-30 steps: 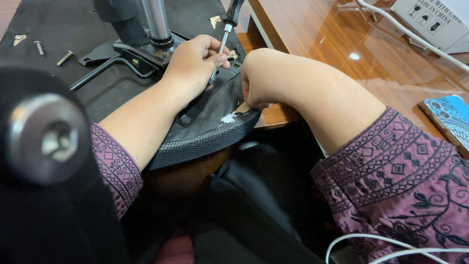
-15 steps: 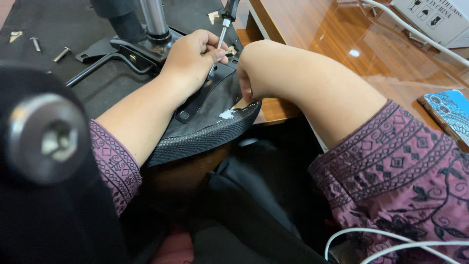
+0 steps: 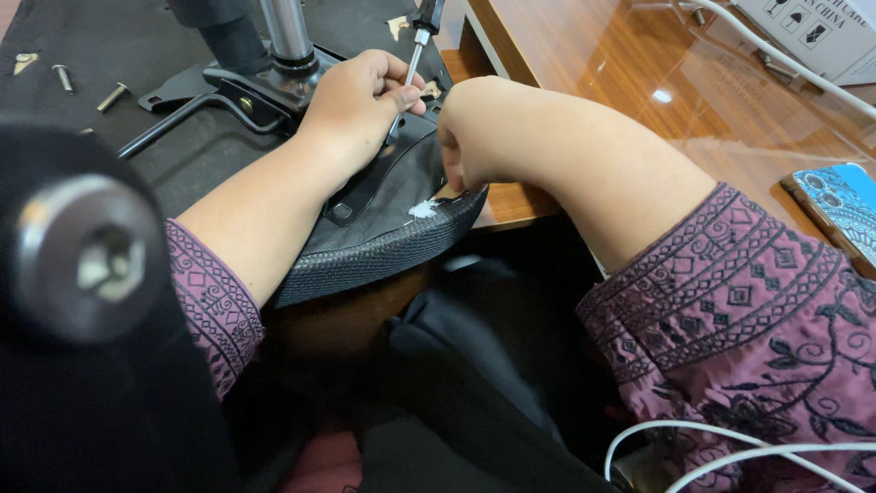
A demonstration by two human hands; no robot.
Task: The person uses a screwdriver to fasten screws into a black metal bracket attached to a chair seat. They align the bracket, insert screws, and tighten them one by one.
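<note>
An upturned black chair seat (image 3: 383,246) with a mesh-textured rim lies across my lap and a wooden table edge. A white smear (image 3: 422,210) marks its underside. My left hand (image 3: 360,100) pinches the metal shaft of a black-handled screwdriver (image 3: 415,55), which stands nearly upright with its tip down by the black bracket plate (image 3: 365,192). My right hand (image 3: 461,151) is bent at the wrist and rests on the seat beside the smear, its fingers curled out of sight.
A chrome gas cylinder (image 3: 287,32) and black lever (image 3: 182,114) rise from the seat mechanism. Loose bolts (image 3: 111,96) lie on the dark mat. On the wooden table (image 3: 620,82) are a blue-cased phone (image 3: 844,215), a white cable (image 3: 785,59) and a cardboard box (image 3: 812,23). A round metal part (image 3: 87,256) looms near left.
Both hands and the screwdriver have drifted slightly up and left in view. The grip on the shaft looks the same.
</note>
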